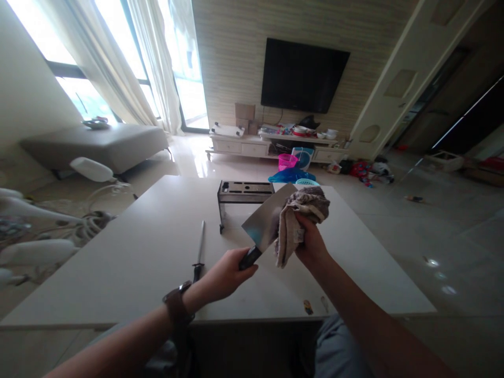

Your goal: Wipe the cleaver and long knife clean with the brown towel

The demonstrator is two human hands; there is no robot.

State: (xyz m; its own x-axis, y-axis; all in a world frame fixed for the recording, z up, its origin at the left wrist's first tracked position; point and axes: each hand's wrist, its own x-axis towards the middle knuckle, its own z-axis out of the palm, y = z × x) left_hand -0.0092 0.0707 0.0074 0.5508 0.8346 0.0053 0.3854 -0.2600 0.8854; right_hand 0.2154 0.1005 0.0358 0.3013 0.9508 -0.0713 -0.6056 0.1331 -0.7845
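My left hand (232,268) is closed around the black handle of a cleaver (262,219), which I hold tilted above the white table. Its broad steel blade points up and to the right. Bunched in my right hand (311,244) is a striped brown-and-white cloth (301,212), pressed against the blade and hiding its right part. Behind the cleaver stands a knife block (247,191) with slots in its top. A sharpening steel (200,252) with a black handle lies to the left of my left hand, its rod pointing away from me.
The white table (129,262) spreads in front of me. Near its front edge lie a small colourful item (307,307) and a pale one beside it. Beyond the far edge are a blue plastic bag (293,176) and a pink basket (287,161). White lamp-like parts (39,252) crowd the left side.
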